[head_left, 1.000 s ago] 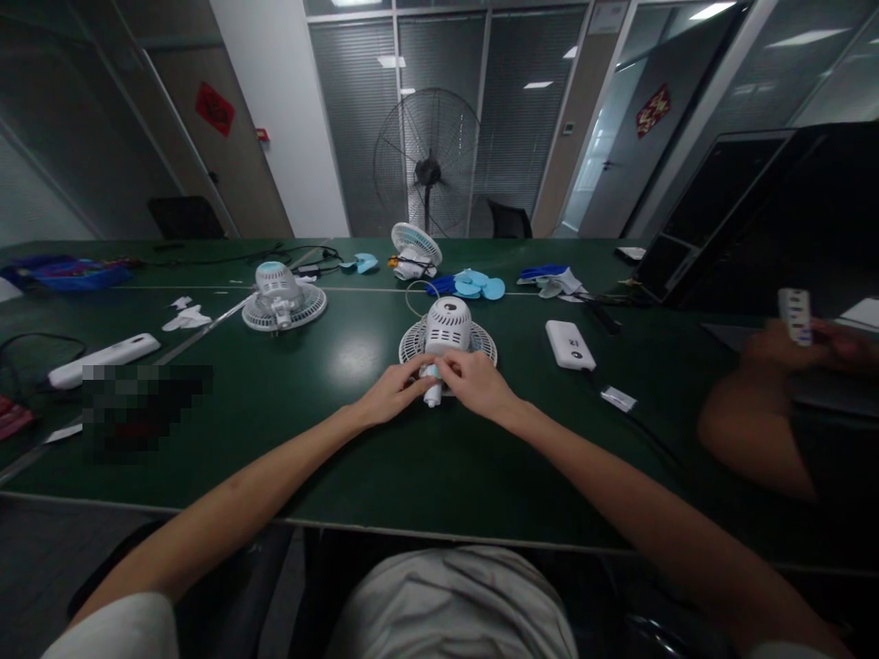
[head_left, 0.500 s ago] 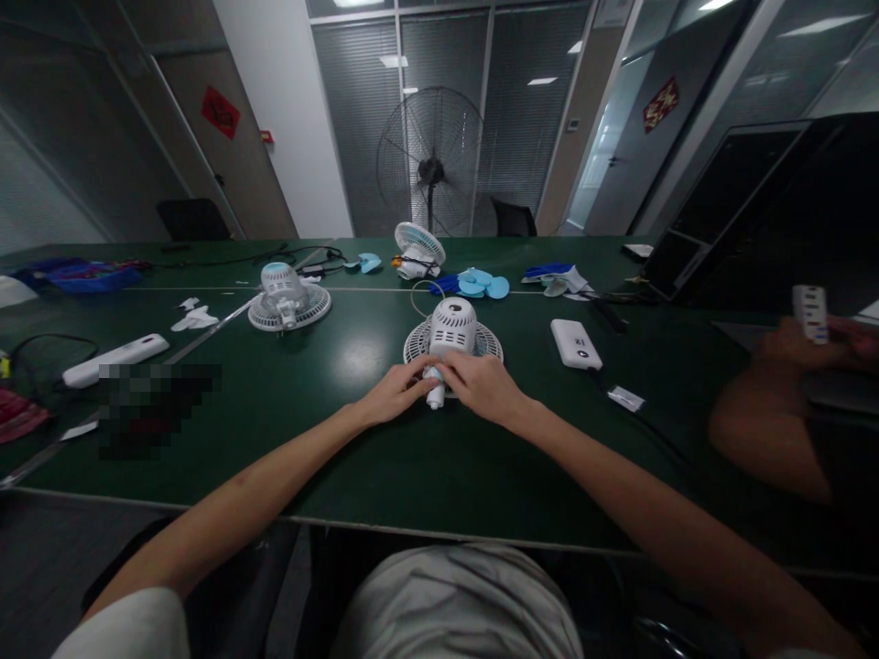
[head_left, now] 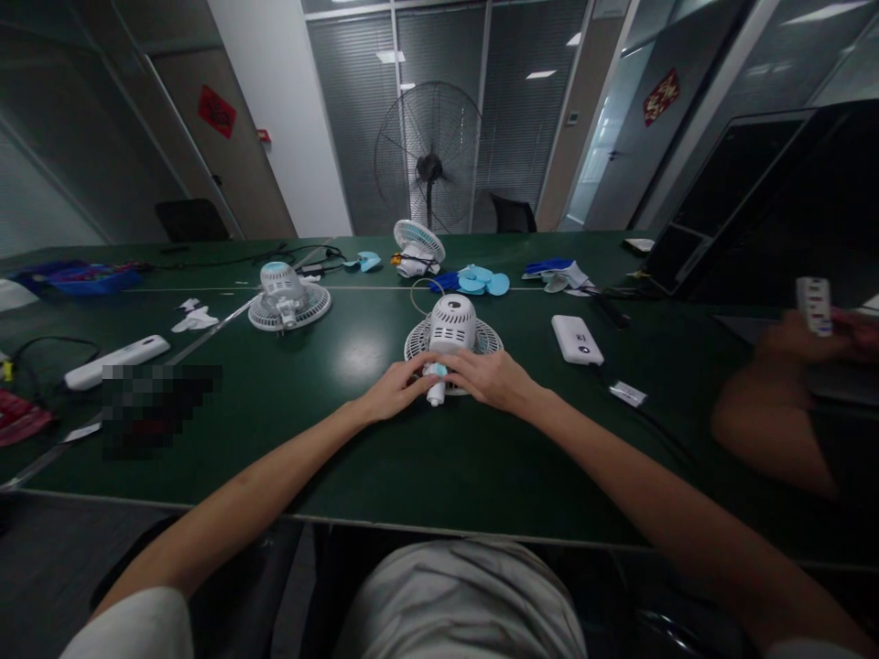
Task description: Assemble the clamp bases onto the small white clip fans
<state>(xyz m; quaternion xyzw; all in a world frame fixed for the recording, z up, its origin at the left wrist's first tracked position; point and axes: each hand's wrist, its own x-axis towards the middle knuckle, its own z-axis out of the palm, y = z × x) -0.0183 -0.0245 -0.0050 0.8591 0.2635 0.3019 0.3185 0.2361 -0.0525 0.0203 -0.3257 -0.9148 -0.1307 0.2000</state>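
A small white fan (head_left: 453, 322) lies grille-down on the green table, its motor housing upward and its neck pointing toward me. From the left, my left hand (head_left: 398, 388) pinches the fan's neck near a light-blue part (head_left: 435, 370). My right hand (head_left: 495, 377) grips the same neck from the right, fingertips close to those of the left. The fingers hide part of the joint below the housing. The white end of the neck (head_left: 436, 394) sticks out below my hands.
Another white fan (head_left: 285, 297) lies face-down to the left, and a third fan (head_left: 417, 249) stands behind. Light-blue fan blades (head_left: 483, 281) and gloves (head_left: 559, 276) lie at the back. A white power bank (head_left: 577, 340) with a cable is at right. Beyond it, a person's hand holds a power strip (head_left: 814, 307).
My right hand has shifted slightly right and its fingers have straightened a little, exposing more of the light-blue part. My left hand and the fan stay nearly in place.
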